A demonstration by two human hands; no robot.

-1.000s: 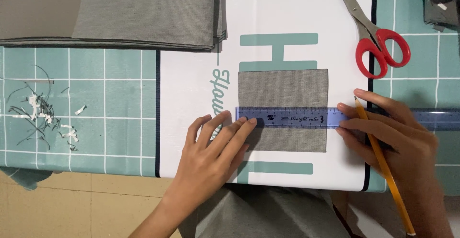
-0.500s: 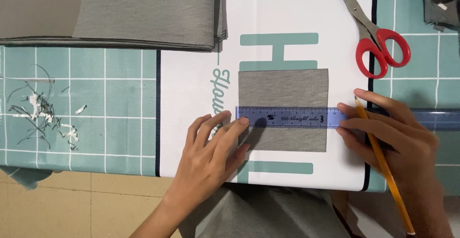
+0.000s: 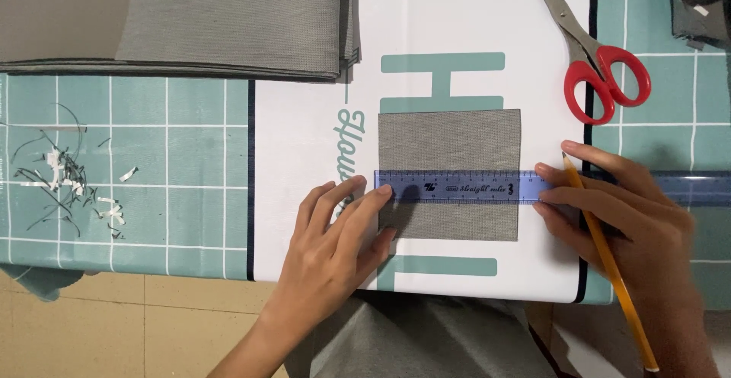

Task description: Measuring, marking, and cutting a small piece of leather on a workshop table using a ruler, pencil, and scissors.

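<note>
Teal gridded mat (image 3: 152, 165) under white sheet (image 3: 304, 157); left hand (image 3: 335, 248) fingers spread flat, right hand (image 3: 632, 226) fingers clamp pencil (image 3: 609, 264).

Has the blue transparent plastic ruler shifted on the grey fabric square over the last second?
No. The blue transparent plastic ruler lies across the same lower part of the grey fabric square, its left end level with the square's left edge, as before.

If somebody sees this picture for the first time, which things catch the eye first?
At the centre, a blue ruler lies across a grey fabric square on a white sheet; the left hand presses its left end, the right hand, holding a yellow pencil, its right part. Red-handled scissors lie top right.
</note>
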